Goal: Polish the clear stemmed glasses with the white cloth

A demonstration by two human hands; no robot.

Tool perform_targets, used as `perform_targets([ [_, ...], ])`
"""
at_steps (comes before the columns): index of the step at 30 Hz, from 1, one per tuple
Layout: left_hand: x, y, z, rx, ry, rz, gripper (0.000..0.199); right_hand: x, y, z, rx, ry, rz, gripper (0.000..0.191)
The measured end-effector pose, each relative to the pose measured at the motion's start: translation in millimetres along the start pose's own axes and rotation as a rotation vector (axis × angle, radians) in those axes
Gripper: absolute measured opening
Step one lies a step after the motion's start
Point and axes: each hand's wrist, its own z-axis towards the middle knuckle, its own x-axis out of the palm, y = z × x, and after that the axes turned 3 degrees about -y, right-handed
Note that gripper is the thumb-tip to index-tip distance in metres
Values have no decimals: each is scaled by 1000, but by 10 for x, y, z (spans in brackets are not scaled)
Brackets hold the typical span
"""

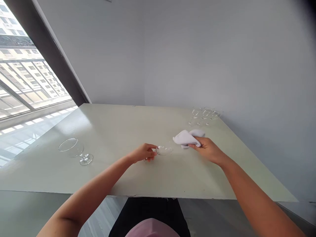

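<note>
Near the middle of the pale table, my left hand (147, 152) has its fingers closed round a clear glass (165, 150), whose bowl points right. My right hand (204, 147) grips a white cloth (186, 138), folded and bunched, to the right of that glass and apart from it. Another clear stemmed glass (71, 148) stands at the left of the table, its round foot toward the right. Toward the far right edge is a group of several small clear glasses (205, 114).
The table's (111, 121) near edge runs just in front of my body. Grey walls (197, 49) rise behind and to the right of the table. A large window (27, 65) is at the left.
</note>
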Motion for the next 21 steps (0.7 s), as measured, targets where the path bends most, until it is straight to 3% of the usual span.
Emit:
perform_targets([
  [2,54,-25,5,14,-116,155,38,128,145,-17,-139,-39,-159,26],
  [6,226,-112,-14,168,-363,608,26,541,418,31,-427,92,-300,25],
  [8,288,-119,-39,246,-457,787,32,665,434,110,-411,64,-247,25],
  [11,312,-96,-86,397,-545,870,51,649,321,270,-222,23,19,29],
  [14,293,-99,-123,484,-596,739,53,576,169,421,87,103,535,34],
  [17,285,-161,-98,376,-662,428,47,677,131,516,361,-51,1073,30],
  [19,294,-216,-20,286,-685,161,41,838,203,549,375,-218,1292,24],
  [21,310,-262,105,231,-690,-126,39,1009,318,572,274,-284,1364,20],
])
